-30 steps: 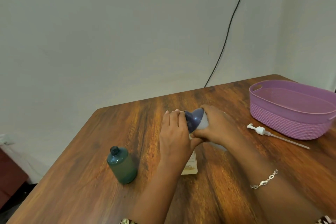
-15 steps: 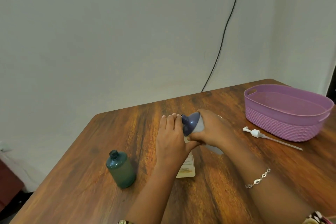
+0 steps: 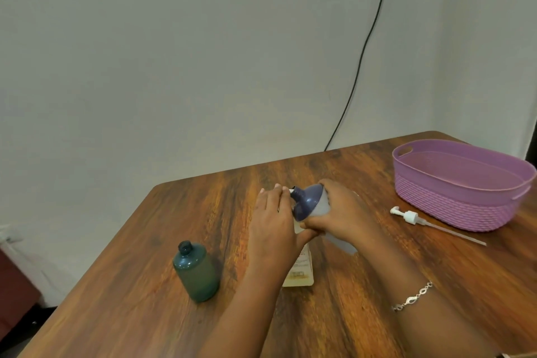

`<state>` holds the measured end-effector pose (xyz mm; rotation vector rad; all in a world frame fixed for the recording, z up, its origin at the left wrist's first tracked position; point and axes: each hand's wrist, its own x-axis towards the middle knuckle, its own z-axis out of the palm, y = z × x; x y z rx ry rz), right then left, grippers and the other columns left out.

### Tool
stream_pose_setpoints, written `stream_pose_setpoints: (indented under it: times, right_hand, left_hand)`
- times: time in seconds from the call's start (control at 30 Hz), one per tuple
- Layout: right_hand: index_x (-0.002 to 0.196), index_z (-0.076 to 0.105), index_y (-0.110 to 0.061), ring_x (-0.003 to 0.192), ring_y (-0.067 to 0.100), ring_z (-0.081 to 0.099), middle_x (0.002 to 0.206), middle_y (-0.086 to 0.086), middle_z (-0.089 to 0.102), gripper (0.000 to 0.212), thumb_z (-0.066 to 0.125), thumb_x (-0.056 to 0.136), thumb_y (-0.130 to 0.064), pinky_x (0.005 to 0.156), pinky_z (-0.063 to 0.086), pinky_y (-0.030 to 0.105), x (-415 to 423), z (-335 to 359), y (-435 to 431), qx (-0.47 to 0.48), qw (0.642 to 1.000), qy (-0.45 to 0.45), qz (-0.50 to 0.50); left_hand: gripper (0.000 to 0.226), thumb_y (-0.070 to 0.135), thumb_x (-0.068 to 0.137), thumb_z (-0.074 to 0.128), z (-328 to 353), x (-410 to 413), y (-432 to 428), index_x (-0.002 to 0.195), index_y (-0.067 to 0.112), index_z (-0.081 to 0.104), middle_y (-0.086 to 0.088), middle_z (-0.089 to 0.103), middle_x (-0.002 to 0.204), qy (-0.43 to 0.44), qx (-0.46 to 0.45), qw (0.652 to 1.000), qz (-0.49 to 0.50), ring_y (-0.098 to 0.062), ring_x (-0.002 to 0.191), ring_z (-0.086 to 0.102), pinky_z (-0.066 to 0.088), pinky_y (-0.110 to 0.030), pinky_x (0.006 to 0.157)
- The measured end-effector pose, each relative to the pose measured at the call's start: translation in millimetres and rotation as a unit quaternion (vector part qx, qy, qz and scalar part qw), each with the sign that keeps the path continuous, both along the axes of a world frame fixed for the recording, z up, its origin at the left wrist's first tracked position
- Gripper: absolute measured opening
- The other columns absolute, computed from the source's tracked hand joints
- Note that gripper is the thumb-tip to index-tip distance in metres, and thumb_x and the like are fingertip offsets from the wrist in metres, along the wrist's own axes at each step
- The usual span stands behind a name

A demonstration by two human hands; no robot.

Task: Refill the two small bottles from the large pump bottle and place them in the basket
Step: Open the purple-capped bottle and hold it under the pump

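Observation:
My right hand (image 3: 341, 212) grips the large bottle (image 3: 312, 202), which has a white body and a dark blue shoulder. It is tipped to the left with its open neck pointing at my left fingers. My left hand (image 3: 273, 225) is wrapped round a small cream bottle (image 3: 299, 273) with a label, which stands on the table. Only its lower part shows below the hand, and its mouth is hidden. A small green bottle (image 3: 197, 273) stands uncapped to the left, apart from both hands. The purple basket (image 3: 453, 203) sits at the right and holds nothing I can see.
The white pump head with its long tube (image 3: 412, 217) lies on the wooden table (image 3: 363, 308) just in front of the basket. A black cable (image 3: 359, 73) runs down the wall behind. The table's left edge slants close to the green bottle.
The view has shifted a little. Both hands stay together at the same spot. The large bottle's neck now shows more plainly, pointing left over my left hand.

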<state>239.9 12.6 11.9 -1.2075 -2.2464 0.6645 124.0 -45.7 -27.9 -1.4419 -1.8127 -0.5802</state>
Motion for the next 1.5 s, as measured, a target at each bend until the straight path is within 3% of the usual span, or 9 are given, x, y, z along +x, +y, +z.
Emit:
stream_pose_setpoints:
  times: [0.13,0.27,0.4,0.63,0.8,1.0,1.3,1.5]
  right_hand:
    - [0.124,0.044,-0.017,0.105,0.021,0.052,0.116,0.006,0.054,0.067,0.075,0.066,-0.032,0.092,0.045,0.036,-2.8,-0.9,3.3,0.019,0.999,-0.045,-0.004]
    - [0.123,0.048,-0.012,0.11,0.023,0.05,0.12,0.01,0.054,0.055,0.071,0.075,-0.029,0.094,0.038,0.033,-5.2,1.8,7.4,-0.004,0.999,-0.044,0.008]
    - [0.13,0.042,-0.015,0.115,0.024,0.047,0.127,0.009,0.05,0.063,0.07,0.077,-0.033,0.096,0.036,0.033,-6.0,2.7,10.1,0.01,0.999,-0.037,0.01]
    - [0.129,0.042,-0.017,0.112,0.022,0.049,0.125,0.007,0.051,0.069,0.075,0.071,-0.032,0.09,0.039,0.03,-3.9,-1.0,9.8,0.02,0.998,-0.057,-0.002]
    - [0.127,0.044,-0.016,0.109,0.022,0.051,0.121,0.008,0.053,0.067,0.074,0.07,-0.032,0.093,0.044,0.036,-5.1,1.7,8.3,0.02,0.999,-0.041,0.005]
    - [0.13,0.041,-0.015,0.114,0.024,0.048,0.126,0.009,0.05,0.07,0.075,0.071,-0.031,0.096,0.04,0.035,-3.5,0.7,9.4,0.027,0.998,-0.05,0.008]
    - [0.131,0.039,-0.014,0.113,0.024,0.048,0.126,0.008,0.049,0.073,0.076,0.07,-0.027,0.092,0.039,0.033,-3.7,7.9,7.7,0.047,0.998,-0.044,0.014]
    - [0.134,0.036,-0.016,0.117,0.025,0.046,0.132,0.008,0.045,0.074,0.075,0.072,-0.033,0.096,0.037,0.033,-5.9,2.3,8.0,0.049,0.995,-0.091,-0.005]
  left_hand:
    - [0.081,0.065,0.042,0.079,-4.8,3.5,-0.3,0.096,0.005,0.07,-0.008,0.071,0.097,-0.023,-0.003,1.0,-0.005,-0.023,0.092,0.068,0.055,-0.039,0.077]
    - [0.083,0.061,0.038,0.084,6.8,1.6,1.3,0.094,0.002,0.067,-0.009,0.067,0.091,-0.027,0.007,0.999,-0.032,-0.025,0.086,0.067,0.057,-0.037,0.074]
    - [0.082,0.062,0.038,0.083,13.2,-1.1,1.9,0.09,0.001,0.067,-0.01,0.067,0.085,-0.031,0.01,0.998,-0.045,-0.026,0.08,0.066,0.058,-0.038,0.069]
    - [0.077,0.055,0.046,0.085,1.6,1.8,1.2,0.1,0.002,0.066,-0.01,0.065,0.098,-0.099,-0.006,0.993,-0.059,-0.027,0.094,0.063,0.055,-0.039,0.08]
    - [0.079,0.061,0.044,0.079,8.4,-3.7,2.4,0.096,0.003,0.065,-0.008,0.064,0.092,-0.063,0.017,0.995,-0.078,-0.025,0.086,0.064,0.056,-0.034,0.073]
    - [0.079,0.061,0.044,0.081,-7.6,-2.8,7.8,0.096,0.003,0.067,-0.008,0.067,0.093,-0.04,0.051,0.996,-0.054,-0.023,0.089,0.066,0.055,-0.038,0.082]
    - [0.079,0.065,0.042,0.08,6.2,-3.2,5.6,0.091,0.004,0.067,-0.006,0.065,0.085,-0.032,0.058,0.996,-0.056,-0.022,0.08,0.065,0.058,-0.034,0.069]
    - [0.079,0.066,0.045,0.077,-9.0,-0.9,7.2,0.094,0.004,0.068,-0.007,0.068,0.092,-0.048,0.045,0.997,-0.034,-0.022,0.088,0.066,0.057,-0.034,0.077]
